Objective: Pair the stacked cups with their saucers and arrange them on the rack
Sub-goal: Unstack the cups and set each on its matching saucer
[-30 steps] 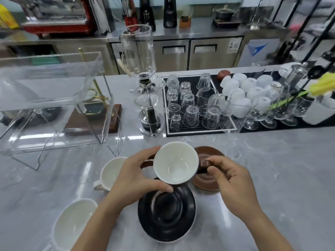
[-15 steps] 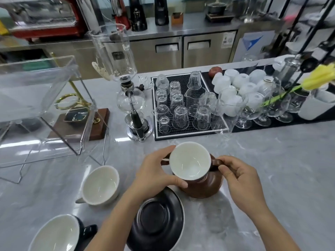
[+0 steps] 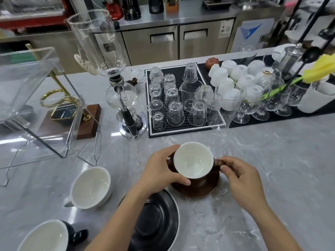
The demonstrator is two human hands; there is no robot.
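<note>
A brown cup point(image 3: 193, 160) with a white inside sits on a brown saucer point(image 3: 196, 190) in the middle of the grey counter. My left hand point(image 3: 160, 169) wraps the cup's left side. My right hand point(image 3: 239, 180) pinches its brown handle on the right. A black saucer point(image 3: 155, 220) lies bare just in front of them. To the left stands a white cup point(image 3: 90, 187), and a black cup point(image 3: 47, 236) with a white inside is at the bottom left corner. The clear rack point(image 3: 34, 98) on wire legs stands at the far left.
A glass siphon brewer point(image 3: 125, 98) stands behind the cups. A black mat point(image 3: 181, 131) holds several upturned glasses. Further right are several white cups point(image 3: 233, 77), stemmed glasses and a white pot point(image 3: 315, 98) with a yellow flower. A wooden base with a gold stand point(image 3: 72, 120) sits beneath the rack.
Both hands carried the brown cup from above the black saucer to the right and lowered it onto the brown saucer. The view shifted left.
</note>
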